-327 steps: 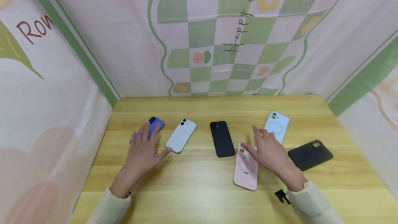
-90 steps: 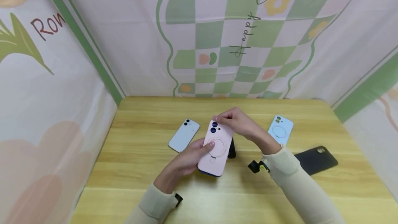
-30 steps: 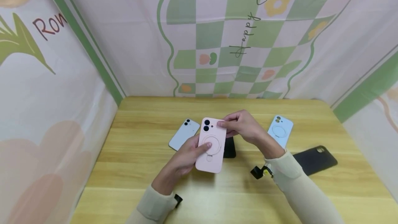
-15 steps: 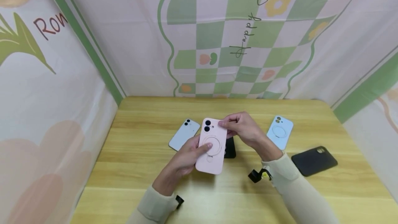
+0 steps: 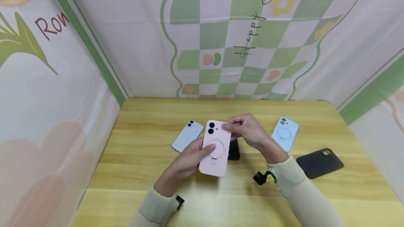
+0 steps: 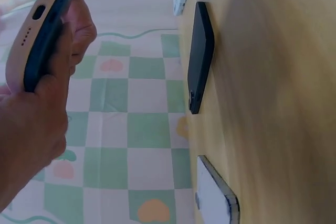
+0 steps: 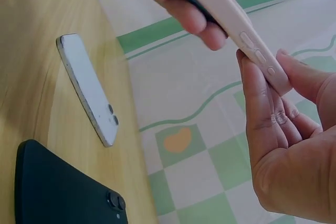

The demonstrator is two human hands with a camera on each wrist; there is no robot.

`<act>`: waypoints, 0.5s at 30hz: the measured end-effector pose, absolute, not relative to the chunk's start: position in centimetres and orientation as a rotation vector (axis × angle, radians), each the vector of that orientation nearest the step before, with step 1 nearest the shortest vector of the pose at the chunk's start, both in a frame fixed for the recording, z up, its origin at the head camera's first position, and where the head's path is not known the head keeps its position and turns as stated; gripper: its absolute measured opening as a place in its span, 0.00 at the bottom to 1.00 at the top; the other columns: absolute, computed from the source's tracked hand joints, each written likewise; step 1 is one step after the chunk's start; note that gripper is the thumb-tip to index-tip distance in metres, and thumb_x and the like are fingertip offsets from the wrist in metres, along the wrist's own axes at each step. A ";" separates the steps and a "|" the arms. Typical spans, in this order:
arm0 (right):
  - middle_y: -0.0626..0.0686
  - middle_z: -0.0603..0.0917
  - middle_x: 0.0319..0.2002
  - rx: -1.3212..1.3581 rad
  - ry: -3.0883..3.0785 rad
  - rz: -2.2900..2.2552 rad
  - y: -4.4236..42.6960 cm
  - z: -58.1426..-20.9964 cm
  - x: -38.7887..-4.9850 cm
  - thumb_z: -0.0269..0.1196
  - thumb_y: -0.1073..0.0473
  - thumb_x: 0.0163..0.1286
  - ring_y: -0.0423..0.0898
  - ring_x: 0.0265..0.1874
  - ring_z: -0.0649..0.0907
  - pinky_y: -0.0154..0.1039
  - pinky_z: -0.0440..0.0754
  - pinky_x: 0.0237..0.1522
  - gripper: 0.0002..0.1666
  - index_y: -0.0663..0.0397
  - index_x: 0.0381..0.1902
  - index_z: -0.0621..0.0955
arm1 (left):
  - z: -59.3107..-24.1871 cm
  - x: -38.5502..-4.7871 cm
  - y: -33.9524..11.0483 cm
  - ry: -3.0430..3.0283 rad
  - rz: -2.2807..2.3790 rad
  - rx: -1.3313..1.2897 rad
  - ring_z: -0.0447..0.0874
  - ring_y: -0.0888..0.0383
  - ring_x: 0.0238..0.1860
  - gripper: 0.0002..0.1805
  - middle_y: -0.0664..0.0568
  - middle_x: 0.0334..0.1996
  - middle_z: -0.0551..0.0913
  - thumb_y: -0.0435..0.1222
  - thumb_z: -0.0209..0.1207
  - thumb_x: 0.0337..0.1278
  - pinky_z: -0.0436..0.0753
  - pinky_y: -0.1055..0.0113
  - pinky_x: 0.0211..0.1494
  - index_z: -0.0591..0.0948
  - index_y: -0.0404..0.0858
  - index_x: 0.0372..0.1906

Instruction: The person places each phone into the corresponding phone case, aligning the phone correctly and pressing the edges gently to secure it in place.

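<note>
A pink phone case (image 5: 216,165) with a ring on its back is held above the table, back side up, a blue phone (image 6: 44,53) seated against it. My left hand (image 5: 189,158) grips both from the left side, thumb on the ring and fingers underneath. My right hand (image 5: 249,132) pinches the upper right corner, near the side buttons seen in the right wrist view. Both camera lenses show through the cutout. In the left wrist view the blue phone's edge shows along the case's lower end. Whether the case is fully seated at every edge I cannot tell.
A white phone (image 5: 187,136) lies to the left on the wooden table (image 5: 142,185). Partly hidden behind the pink case is a black phone (image 5: 234,150). Toward the right lie a light blue case (image 5: 285,135) and a black case (image 5: 320,163). Patterned cloth (image 5: 186,34) hangs behind.
Earlier, the pink case lay on the table and the blue phone lay under my left hand. Both came together in my hands, and the dark lower edge went from head view. The last second shows almost no movement.
</note>
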State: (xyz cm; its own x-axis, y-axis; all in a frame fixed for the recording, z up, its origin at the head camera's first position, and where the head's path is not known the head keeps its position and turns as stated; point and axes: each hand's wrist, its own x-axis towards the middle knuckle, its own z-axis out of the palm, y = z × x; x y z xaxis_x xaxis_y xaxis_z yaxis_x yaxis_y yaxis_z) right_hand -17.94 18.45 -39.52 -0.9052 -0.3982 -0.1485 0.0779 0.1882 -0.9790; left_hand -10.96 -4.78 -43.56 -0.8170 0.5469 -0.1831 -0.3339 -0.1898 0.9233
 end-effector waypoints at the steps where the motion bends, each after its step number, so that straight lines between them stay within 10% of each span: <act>1: 0.54 0.92 0.31 -0.303 2.112 -1.755 18.5 -39.4 -17.9 0.67 0.67 0.75 0.47 0.27 0.91 0.41 0.93 0.34 0.11 0.75 0.42 0.86 | -43.5 -11.0 -4.8 1.526 2.044 0.246 0.89 0.49 0.52 0.24 0.34 0.58 0.83 0.34 0.49 0.84 0.90 0.55 0.57 0.67 0.28 0.75; 15: 0.56 0.92 0.32 -0.296 2.168 -1.702 18.7 -38.5 -17.8 0.70 0.62 0.74 0.47 0.28 0.90 0.42 0.93 0.36 0.15 0.76 0.44 0.86 | -43.3 -11.4 -4.5 1.674 2.156 0.109 0.93 0.48 0.47 0.19 0.32 0.52 0.88 0.28 0.59 0.76 0.91 0.55 0.52 0.76 0.23 0.65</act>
State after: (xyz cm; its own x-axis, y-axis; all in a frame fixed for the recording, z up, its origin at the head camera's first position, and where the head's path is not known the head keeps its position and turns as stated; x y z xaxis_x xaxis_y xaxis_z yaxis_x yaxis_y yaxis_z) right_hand -17.76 18.67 -38.47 -0.9105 -0.3831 -0.1558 0.0602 0.2498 -0.9664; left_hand -11.45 -4.49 -43.34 -0.9144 0.3609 -0.1834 -0.2671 -0.1974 0.9432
